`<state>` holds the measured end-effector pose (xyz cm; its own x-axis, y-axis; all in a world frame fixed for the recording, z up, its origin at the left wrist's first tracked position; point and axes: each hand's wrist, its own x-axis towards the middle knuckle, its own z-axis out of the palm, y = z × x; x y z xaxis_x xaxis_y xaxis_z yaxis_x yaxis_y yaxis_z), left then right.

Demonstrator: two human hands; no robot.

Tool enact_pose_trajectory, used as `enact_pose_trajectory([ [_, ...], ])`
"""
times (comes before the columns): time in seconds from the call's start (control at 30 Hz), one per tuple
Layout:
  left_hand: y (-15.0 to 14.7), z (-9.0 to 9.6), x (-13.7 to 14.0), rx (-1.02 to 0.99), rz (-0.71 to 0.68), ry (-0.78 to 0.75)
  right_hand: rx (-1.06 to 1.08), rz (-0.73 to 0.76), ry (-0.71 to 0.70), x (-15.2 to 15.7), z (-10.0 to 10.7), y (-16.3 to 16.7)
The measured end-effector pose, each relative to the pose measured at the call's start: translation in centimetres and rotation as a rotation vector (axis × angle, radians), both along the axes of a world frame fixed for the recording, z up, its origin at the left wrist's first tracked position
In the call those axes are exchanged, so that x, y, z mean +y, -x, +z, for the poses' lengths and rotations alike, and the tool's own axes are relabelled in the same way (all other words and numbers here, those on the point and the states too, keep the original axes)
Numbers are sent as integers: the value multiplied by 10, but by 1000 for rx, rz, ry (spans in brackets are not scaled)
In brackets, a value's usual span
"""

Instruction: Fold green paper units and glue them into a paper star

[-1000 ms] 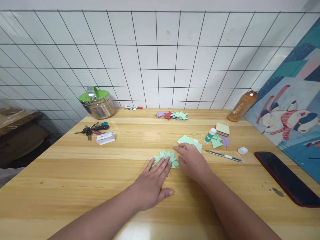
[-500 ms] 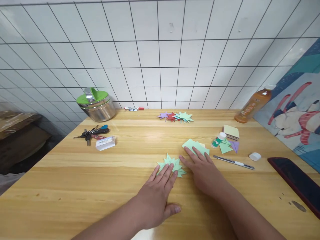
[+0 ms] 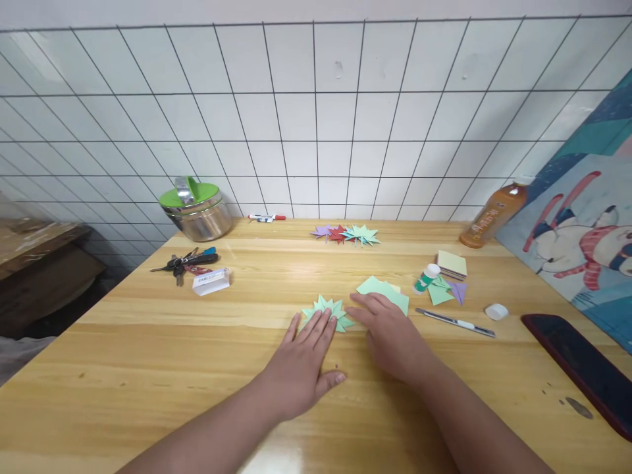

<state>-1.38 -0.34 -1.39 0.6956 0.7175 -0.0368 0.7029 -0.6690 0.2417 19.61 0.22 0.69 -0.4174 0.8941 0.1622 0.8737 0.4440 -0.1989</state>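
Observation:
My left hand (image 3: pixel 296 375) lies flat, fingers spread, with its fingertips on a folded light-green paper star (image 3: pixel 323 303) at the middle of the table. Part of the star is hidden under those fingers. Just right of it is my right hand (image 3: pixel 395 339), palm down with fingers stretched out and holding nothing. Its index finger points at the star's right edge; whether it touches the star I cannot tell. Beyond its knuckles a flat light-green paper sheet (image 3: pixel 382 288) lies partly covered by the hand, with a pale yellow piece showing behind it.
Right side: glue stick (image 3: pixel 425 279), folded paper pieces (image 3: pixel 439 291), paper stack (image 3: pixel 451 264), utility knife (image 3: pixel 457 322), white cap (image 3: pixel 496 311), phone (image 3: pixel 577 368), bottle (image 3: pixel 494 214). Paper stars (image 3: pixel 363 234) and markers (image 3: pixel 266 218) lie along the wall. Left: pot (image 3: pixel 200 217), keys (image 3: pixel 180 263), small box (image 3: pixel 211 282).
The green star has shifted slightly forward and left beneath my left hand. My right fingers have drawn closer together and off the middle of the green sheet. The camera view has tilted up slightly.

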Motion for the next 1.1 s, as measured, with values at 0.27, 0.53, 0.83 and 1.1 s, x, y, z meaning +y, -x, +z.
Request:
enact_pose_trajectory([
  [0.27,5,9,-8,5,-25,-58,-22,-235,-101,1,15,-8],
  [0.53,8,2,8,2,-7,17,-132,-559,22,5,20,-36],
  [0.83,7,-2,14,-46,58,-22,-214,-470,50,2,13,-18],
  [1.1,8,-2,18,-105,93,-58,-115,-898,272,3,48,-74],
])
